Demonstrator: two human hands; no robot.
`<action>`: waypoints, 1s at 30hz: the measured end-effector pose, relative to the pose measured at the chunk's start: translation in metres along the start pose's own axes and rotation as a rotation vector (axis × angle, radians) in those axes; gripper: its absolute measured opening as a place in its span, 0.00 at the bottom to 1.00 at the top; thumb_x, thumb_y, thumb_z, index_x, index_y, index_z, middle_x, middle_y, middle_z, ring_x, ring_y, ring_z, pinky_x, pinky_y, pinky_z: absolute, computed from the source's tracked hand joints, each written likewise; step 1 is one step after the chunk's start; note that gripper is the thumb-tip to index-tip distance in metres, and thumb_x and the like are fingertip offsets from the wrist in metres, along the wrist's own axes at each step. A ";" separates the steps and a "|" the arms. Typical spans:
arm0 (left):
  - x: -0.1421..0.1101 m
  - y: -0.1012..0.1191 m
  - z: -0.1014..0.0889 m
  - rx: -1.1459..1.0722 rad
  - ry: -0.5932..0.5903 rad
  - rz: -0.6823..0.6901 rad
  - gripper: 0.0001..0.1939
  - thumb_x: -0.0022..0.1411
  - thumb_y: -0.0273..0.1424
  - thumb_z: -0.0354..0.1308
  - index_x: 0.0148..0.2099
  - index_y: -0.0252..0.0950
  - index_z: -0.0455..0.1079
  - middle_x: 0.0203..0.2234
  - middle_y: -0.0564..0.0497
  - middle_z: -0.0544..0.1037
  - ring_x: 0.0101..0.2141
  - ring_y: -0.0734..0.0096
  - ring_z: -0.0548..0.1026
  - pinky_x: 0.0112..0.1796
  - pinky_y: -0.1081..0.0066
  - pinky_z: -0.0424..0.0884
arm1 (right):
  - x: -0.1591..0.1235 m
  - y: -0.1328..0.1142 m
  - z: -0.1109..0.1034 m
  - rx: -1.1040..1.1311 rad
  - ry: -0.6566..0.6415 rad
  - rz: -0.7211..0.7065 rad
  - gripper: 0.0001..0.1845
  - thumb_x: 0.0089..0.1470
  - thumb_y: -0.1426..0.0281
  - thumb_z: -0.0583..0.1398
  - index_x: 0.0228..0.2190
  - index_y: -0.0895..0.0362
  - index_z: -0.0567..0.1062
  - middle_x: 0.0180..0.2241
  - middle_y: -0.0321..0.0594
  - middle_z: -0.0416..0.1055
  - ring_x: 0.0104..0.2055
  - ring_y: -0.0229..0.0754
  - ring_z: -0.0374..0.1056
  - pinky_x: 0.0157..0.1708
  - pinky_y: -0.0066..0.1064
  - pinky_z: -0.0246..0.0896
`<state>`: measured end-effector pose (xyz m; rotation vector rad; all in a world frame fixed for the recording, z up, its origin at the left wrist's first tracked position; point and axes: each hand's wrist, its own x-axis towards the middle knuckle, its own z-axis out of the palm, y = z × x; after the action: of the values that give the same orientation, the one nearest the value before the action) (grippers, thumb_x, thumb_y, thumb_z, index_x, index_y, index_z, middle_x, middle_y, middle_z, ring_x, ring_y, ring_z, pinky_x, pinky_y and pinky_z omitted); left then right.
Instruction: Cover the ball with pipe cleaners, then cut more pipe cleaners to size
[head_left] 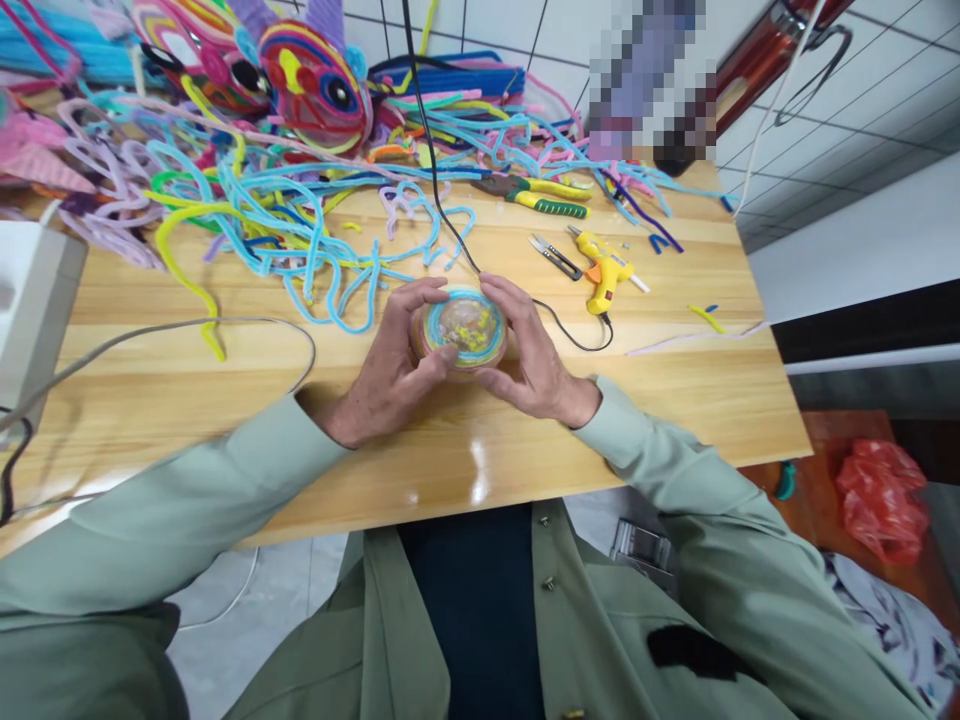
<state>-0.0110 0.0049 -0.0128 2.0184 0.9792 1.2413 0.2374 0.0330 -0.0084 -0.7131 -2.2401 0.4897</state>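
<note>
A round, see-through bowl-like piece [466, 326], ringed with light blue, yellow and pink fuzzy strands, sits at the middle of the table. My left hand [409, 345] curves around its left side, the thumb resting on its near rim. Around the right side curls my right hand [526, 345], fingers at the far edge and thumb near the front. Yellow bits show through its centre. I cannot tell whether it touches the table. A black cord passes just behind my fingers.
A yellow glue gun [606, 270], black thread snips [555, 257] and green-yellow pliers [536, 196] lie to the right. Tangled pipe cleaners [247, 215] spread along the back, with a colourful mask-like figure [315, 85]. A white box [34, 310] stands at left.
</note>
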 end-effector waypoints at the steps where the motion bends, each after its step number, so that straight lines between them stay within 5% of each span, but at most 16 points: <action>1: 0.000 0.000 0.001 -0.004 0.003 0.011 0.26 0.79 0.48 0.58 0.70 0.48 0.58 0.68 0.42 0.67 0.69 0.49 0.67 0.70 0.40 0.67 | 0.000 0.000 -0.001 0.007 -0.008 0.010 0.46 0.69 0.39 0.56 0.75 0.52 0.54 0.75 0.56 0.60 0.79 0.62 0.57 0.75 0.65 0.59; 12: 0.000 0.009 0.003 0.068 -0.022 0.009 0.27 0.78 0.49 0.58 0.69 0.44 0.57 0.69 0.38 0.66 0.71 0.47 0.65 0.71 0.39 0.65 | -0.002 0.003 0.002 0.047 -0.011 0.041 0.41 0.72 0.42 0.53 0.77 0.41 0.54 0.76 0.45 0.60 0.79 0.60 0.59 0.77 0.61 0.59; 21: -0.003 0.009 0.006 0.129 0.002 0.051 0.28 0.77 0.48 0.60 0.70 0.45 0.57 0.69 0.38 0.67 0.71 0.48 0.66 0.70 0.40 0.67 | -0.001 0.002 0.006 0.010 -0.012 -0.017 0.45 0.72 0.41 0.52 0.78 0.49 0.50 0.76 0.55 0.59 0.80 0.57 0.56 0.77 0.62 0.58; 30: -0.003 0.005 0.007 0.161 0.032 0.105 0.30 0.76 0.50 0.61 0.70 0.46 0.56 0.68 0.37 0.66 0.70 0.45 0.66 0.68 0.37 0.67 | 0.003 0.001 0.006 0.061 0.004 -0.039 0.42 0.72 0.44 0.54 0.76 0.48 0.54 0.74 0.53 0.62 0.77 0.59 0.60 0.75 0.64 0.59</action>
<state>-0.0041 -0.0011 -0.0134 2.2050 1.0294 1.2894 0.2313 0.0350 -0.0112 -0.6372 -2.2217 0.5340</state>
